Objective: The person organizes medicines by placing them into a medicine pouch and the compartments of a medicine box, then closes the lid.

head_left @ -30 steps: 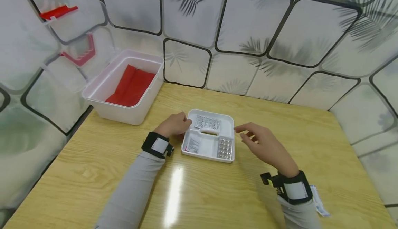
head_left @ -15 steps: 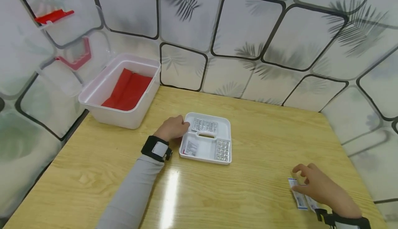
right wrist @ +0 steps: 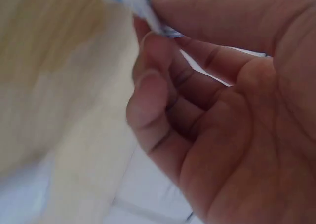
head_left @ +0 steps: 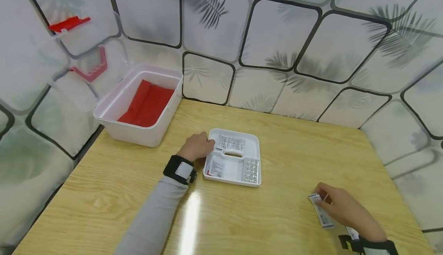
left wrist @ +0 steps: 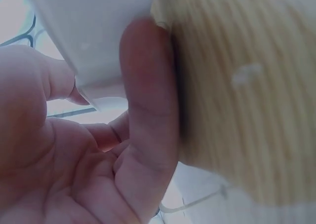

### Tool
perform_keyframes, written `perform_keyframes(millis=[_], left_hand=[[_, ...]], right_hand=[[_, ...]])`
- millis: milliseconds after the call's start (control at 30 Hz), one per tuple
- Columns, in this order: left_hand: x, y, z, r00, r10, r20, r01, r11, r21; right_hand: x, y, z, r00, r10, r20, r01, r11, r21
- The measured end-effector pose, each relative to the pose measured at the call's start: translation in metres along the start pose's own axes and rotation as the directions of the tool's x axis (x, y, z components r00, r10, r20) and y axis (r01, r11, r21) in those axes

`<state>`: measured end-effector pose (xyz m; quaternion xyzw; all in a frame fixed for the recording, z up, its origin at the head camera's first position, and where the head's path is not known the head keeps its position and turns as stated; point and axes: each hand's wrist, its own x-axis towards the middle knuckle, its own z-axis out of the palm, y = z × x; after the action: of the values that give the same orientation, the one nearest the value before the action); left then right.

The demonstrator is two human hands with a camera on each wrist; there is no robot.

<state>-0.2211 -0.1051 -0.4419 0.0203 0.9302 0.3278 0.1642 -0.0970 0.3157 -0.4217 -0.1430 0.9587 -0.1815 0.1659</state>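
Observation:
A shallow white tray point(head_left: 232, 169) with a central handle lies on the table. My left hand point(head_left: 196, 147) grips its left edge; in the left wrist view the thumb and fingers lie on either side of the tray wall point(left wrist: 94, 26). Inside are a silver blister pack point(head_left: 230, 143) at the back, another blister pack point(head_left: 250, 170) at front right, and a small printed packet point(head_left: 216, 168) at front left. To the right, my right hand point(head_left: 344, 205) pinches a slim white packet with blue ends point(head_left: 322, 212) between thumb and fingers. A similar packet point(head_left: 353, 232) lies partly hidden under the right wrist.
At the back left stands a translucent plastic box point(head_left: 138, 134) holding a folded red cloth point(head_left: 147, 105). Its clear lid with a pink handle point(head_left: 93, 70) leans behind it. A patterned curtain wall point(head_left: 207, 78) borders the wooden table point(head_left: 277, 143).
My right hand has moved from beside the tray to the packets at lower right and picked at one, now pinched and shifted slightly left. The left hand stays on the tray.

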Motion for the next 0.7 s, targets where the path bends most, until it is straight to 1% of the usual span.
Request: perform_keyframes(millis=[133, 233, 367, 500, 700], left_hand=[[-0.001, 0.001, 0.002, 1.000, -0.008, -0.007, 0.008, 1.000, 0.014], [0.000, 0.001, 0.005, 1.000, 0.004, -0.010, -0.003, 1.000, 0.023], [0.000, 0.001, 0.005, 1.000, 0.015, -0.006, -0.015, 0.999, 0.051], [-0.001, 0.002, 0.003, 1.000, 0.003, 0.004, -0.003, 0.997, 0.074], [0.000, 0.003, -0.001, 1.000, 0.007, -0.002, -0.007, 0.997, 0.083]], right_hand=[[0.025, -0.036, -0.001, 0.996, -0.085, -0.031, 0.086, 0.996, 0.030], [0.041, -0.064, -0.004, 0.989, -0.134, -0.065, 0.136, 0.991, 0.017], [0.060, -0.097, -0.008, 0.983, -0.162, -0.088, 0.164, 0.986, 0.022], [0.078, -0.119, -0.006, 0.974, -0.190, -0.119, 0.198, 0.979, 0.056], [0.102, -0.139, -0.001, 0.957, -0.259, -0.130, 0.273, 0.957, 0.101]])
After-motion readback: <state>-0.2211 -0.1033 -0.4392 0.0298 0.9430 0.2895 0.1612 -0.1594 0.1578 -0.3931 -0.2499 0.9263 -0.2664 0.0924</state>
